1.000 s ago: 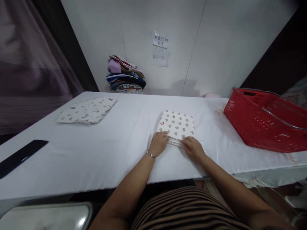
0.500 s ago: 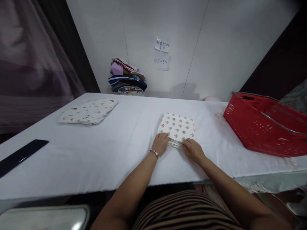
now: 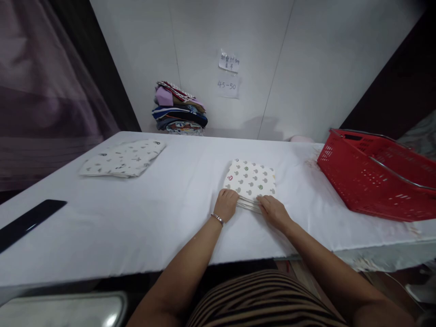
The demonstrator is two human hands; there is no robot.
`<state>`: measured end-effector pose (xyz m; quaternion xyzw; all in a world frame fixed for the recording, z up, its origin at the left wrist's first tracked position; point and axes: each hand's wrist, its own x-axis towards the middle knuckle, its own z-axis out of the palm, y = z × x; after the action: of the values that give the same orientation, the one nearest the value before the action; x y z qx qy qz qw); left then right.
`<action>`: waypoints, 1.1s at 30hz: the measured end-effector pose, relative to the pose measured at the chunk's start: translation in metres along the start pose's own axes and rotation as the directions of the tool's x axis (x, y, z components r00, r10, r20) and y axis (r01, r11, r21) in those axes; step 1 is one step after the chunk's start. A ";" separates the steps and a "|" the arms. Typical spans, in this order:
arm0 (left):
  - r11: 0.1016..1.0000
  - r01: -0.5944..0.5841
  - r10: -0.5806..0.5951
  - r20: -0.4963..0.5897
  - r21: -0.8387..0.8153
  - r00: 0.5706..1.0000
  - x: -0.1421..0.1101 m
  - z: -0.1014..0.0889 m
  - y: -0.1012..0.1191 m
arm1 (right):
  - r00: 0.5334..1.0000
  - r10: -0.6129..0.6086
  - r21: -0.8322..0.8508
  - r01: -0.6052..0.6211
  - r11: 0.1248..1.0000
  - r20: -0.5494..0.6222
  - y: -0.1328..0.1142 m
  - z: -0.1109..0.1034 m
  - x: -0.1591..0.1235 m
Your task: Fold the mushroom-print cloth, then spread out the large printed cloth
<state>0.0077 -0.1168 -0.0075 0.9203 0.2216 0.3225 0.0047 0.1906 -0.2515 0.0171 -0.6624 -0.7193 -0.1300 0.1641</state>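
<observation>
A folded white cloth [image 3: 251,178] printed with small grey, red and green shapes lies on the white table [image 3: 163,213], right of centre. My left hand [image 3: 226,205] is closed on the cloth's near left corner, fingers curled over the layered edge. A thin bracelet circles that wrist. My right hand [image 3: 273,211] grips the near edge at the right, fingers curled over the layers. Both forearms reach in from the bottom of the view.
A red plastic basket [image 3: 374,175] with metal handles stands at the right. Another patterned cloth [image 3: 122,157] lies flat at the far left. A stack of coloured fabrics [image 3: 179,109] sits against the back wall. A dark flat strip [image 3: 27,222] rests at the left edge.
Both hands stay on the cloth's near edge with barely any movement. The camera view shifted slightly up and down.
</observation>
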 end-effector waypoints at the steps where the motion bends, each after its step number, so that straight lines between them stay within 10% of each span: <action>1: 1.000 -0.002 0.002 -0.001 -0.002 1.000 0.000 0.000 0.000 | 1.000 -0.004 0.008 0.005 1.000 -0.015 0.000 0.002 -0.001; 33: 0.998 0.013 -0.015 -0.040 -0.058 0.999 0.004 -0.008 0.001 | 1.000 0.016 0.098 -0.015 0.995 -0.007 0.003 0.002 0.002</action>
<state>0.0067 -0.1172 0.0014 0.9114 0.2187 0.3472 0.0293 0.1929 -0.2483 0.0162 -0.6586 -0.7190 -0.0960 0.2004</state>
